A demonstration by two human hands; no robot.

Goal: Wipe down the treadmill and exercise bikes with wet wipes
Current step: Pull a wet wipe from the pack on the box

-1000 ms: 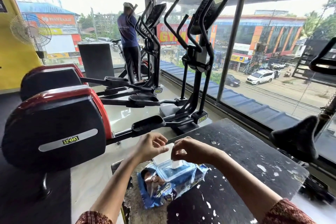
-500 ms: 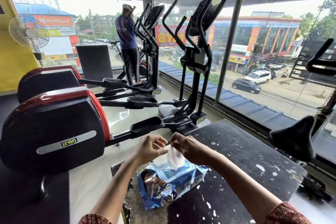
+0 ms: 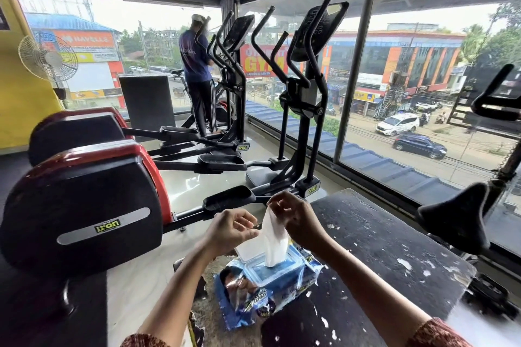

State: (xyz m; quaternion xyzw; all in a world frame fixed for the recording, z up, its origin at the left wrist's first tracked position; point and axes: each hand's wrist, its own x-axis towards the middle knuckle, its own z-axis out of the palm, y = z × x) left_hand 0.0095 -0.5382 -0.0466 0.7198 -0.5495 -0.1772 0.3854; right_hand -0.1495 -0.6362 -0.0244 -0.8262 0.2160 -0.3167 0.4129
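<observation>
A blue pack of wet wipes [image 3: 262,293] lies on a worn black bench top [image 3: 375,251], its clear lid flipped up. A white wipe [image 3: 273,239] stands half out of the opening. My right hand [image 3: 296,217] pinches the wipe's top end above the pack. My left hand [image 3: 229,229] hovers just left of the wipe with curled fingers, its fingertips by the lid; it holds nothing that I can see. A black and red elliptical machine [image 3: 81,205] stands close on the left, and an exercise bike's black saddle [image 3: 456,217] is at the right.
A second elliptical [image 3: 76,132] and upright consoles [image 3: 310,70] stand further along the glass wall. A person in a blue shirt [image 3: 197,70] stands at a far machine. A black box [image 3: 146,104] and a wall fan [image 3: 48,59] are at the back left.
My right hand has risen, drawing the white wipe up out of the pack. My left hand has stayed beside the lid.
</observation>
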